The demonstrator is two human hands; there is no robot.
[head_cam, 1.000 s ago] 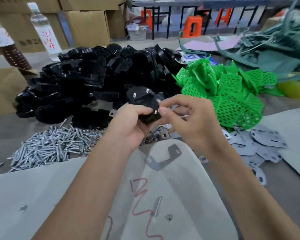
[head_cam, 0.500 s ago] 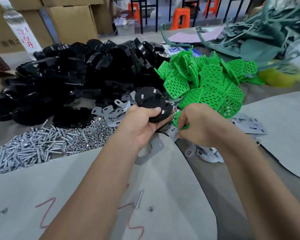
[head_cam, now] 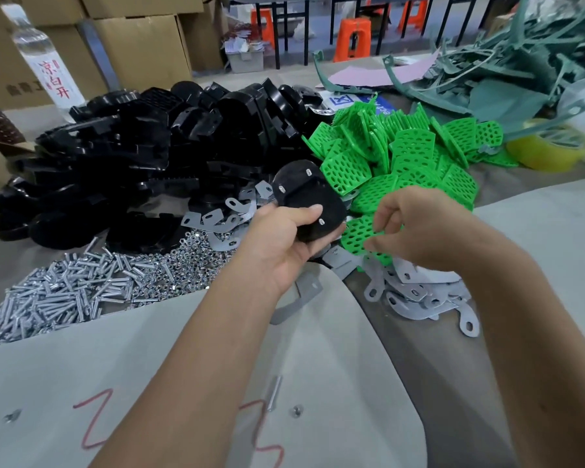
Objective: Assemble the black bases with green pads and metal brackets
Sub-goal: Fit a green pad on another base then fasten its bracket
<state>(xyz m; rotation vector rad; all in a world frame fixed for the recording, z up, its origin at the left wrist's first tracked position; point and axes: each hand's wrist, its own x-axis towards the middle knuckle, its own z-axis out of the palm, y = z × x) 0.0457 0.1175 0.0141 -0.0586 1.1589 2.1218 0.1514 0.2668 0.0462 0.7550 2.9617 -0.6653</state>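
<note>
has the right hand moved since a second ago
Yes. The right hand left the black base held by the left hand and went right, onto the green pads pile.

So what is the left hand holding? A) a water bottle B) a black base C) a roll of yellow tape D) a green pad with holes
B: the left hand grips a black base, thumb across its top, in front of the green pads.

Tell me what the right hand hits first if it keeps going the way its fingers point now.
Most likely the green pad lying right under and ahead of the right hand, whose curled fingertips point down and left at it. Whether they touch it yet is unclear. Depth is hard to judge.
</note>
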